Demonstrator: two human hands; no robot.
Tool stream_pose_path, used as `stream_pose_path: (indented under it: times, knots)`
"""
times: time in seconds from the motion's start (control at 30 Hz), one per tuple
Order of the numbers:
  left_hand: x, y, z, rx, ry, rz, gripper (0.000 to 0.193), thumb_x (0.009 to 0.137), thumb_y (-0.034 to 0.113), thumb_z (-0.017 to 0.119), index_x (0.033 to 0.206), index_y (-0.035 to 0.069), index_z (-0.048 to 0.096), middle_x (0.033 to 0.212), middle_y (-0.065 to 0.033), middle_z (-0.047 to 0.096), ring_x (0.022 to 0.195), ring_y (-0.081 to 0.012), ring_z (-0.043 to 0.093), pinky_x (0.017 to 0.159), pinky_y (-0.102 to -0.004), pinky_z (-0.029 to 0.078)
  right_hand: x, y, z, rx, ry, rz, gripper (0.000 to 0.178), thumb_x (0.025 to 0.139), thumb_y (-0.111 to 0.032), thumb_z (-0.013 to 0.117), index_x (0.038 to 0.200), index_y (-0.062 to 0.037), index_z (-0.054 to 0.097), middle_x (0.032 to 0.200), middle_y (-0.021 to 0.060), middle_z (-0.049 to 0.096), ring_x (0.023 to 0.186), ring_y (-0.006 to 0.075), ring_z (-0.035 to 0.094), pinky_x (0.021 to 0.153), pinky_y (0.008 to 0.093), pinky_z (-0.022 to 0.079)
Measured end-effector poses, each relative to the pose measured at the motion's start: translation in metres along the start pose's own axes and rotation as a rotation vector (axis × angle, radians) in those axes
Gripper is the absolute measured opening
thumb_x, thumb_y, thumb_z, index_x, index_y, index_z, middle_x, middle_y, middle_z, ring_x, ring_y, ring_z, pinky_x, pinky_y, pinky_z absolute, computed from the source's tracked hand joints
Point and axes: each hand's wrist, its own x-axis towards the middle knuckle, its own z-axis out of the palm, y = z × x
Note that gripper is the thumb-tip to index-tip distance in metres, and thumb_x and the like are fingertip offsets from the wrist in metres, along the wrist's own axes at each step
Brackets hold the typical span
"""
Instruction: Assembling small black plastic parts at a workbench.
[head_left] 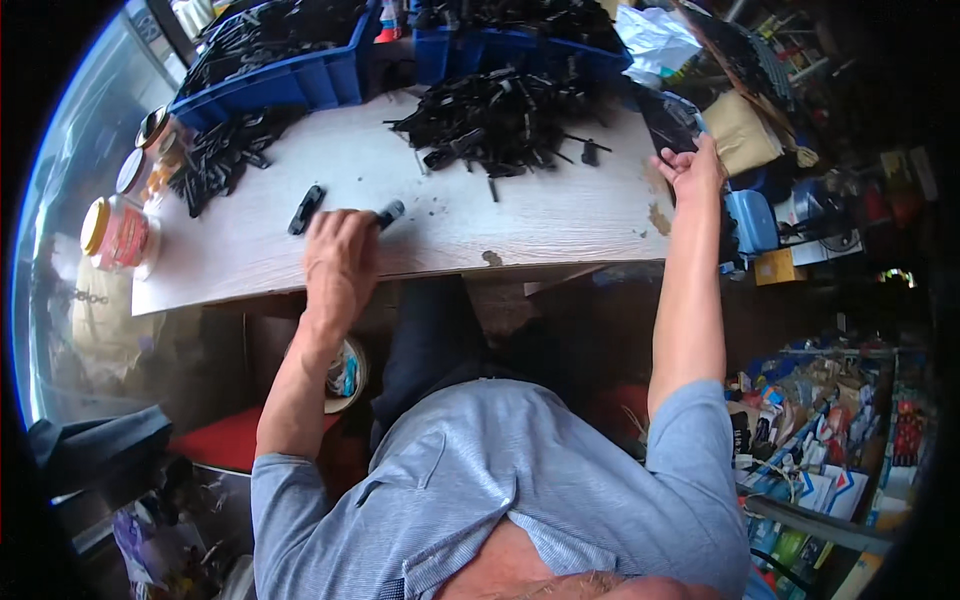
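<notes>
My left hand (340,245) rests at the front of the white table with its fingers curled down. A short dark cylindrical piece (390,214) sticks out from its thumb side, held in the fingers. Just to the left of the fingertips lies a small black plastic part (307,210). My right hand (697,172) is over the table's right edge, palm partly turned up, fingers loosely bent and apart with nothing seen in them. A dark, shiny flat item (668,122) lies close beyond it.
A big heap of black plastic parts (500,120) covers the back middle of the table (340,150); a smaller pile (225,160) is at left. Two blue crates (290,85) of black parts stand behind. Jars (122,235) line the left edge; a blue box (752,220) sits at right.
</notes>
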Motion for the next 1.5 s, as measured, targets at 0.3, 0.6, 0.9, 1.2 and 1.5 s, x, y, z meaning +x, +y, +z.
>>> stream_pose_path:
  times: [0.3, 0.6, 0.9, 1.2, 1.5]
  knots:
    - [0.035, 0.029, 0.046, -0.023, -0.082, 0.145, 0.02, 0.086, 0.008, 0.07, 0.107, 0.007, 0.071, 0.104, -0.0099, 0.069, 0.097, -0.0322, 0.061, 0.086, -0.0426, 0.05, -0.028, 0.05, 0.017, -0.556, -0.212, 0.181, 0.038, 0.079, -0.031, 0.086, 0.1, -0.008, 0.064, 0.06, 0.0068, 0.05, 0.047, 0.0233, 0.054, 0.05, 0.0471, 0.057]
    - [0.042, 0.039, 0.054, -0.03, -0.112, 0.142, 0.023, 0.087, 0.01, 0.07, 0.11, 0.01, 0.071, 0.109, -0.0091, 0.068, 0.099, -0.032, 0.06, 0.087, -0.0422, 0.05, -0.04, 0.064, 0.038, -1.037, -0.284, -0.076, 0.038, 0.074, -0.034, 0.086, 0.089, -0.0054, 0.067, 0.069, 0.004, 0.058, 0.05, 0.0144, 0.052, 0.042, 0.03, 0.048]
    - [0.025, 0.024, 0.045, -0.073, -0.102, 0.107, 0.026, 0.085, 0.013, 0.072, 0.111, 0.011, 0.071, 0.107, -0.0095, 0.068, 0.099, -0.0318, 0.06, 0.086, -0.0424, 0.05, -0.054, 0.072, 0.024, -0.789, -0.239, 0.027, 0.038, 0.094, -0.036, 0.071, 0.105, -0.0006, 0.064, 0.063, 0.005, 0.052, 0.044, 0.0163, 0.054, 0.043, 0.0327, 0.054]
    - [0.056, 0.054, -0.013, -0.31, -0.05, 0.392, 0.032, 0.09, 0.006, 0.07, 0.121, 0.005, 0.068, 0.121, -0.0136, 0.069, 0.104, -0.0336, 0.068, 0.086, -0.0401, 0.057, -0.172, 0.047, 0.054, -0.786, -1.038, -0.078, 0.018, 0.089, -0.018, 0.072, 0.096, -0.0033, 0.065, 0.072, 0.0034, 0.059, 0.051, 0.0123, 0.06, 0.043, 0.0248, 0.051]
    - [0.045, 0.018, 0.008, -0.246, -0.307, 0.276, 0.031, 0.087, 0.007, 0.072, 0.118, 0.007, 0.068, 0.098, -0.0102, 0.073, 0.086, -0.0317, 0.071, 0.075, -0.0402, 0.059, -0.211, 0.096, 0.089, -0.753, -1.307, -0.083, 0.021, 0.084, -0.013, 0.073, 0.1, -0.0007, 0.067, 0.069, 0.003, 0.064, 0.047, 0.0115, 0.058, 0.041, 0.0269, 0.046]
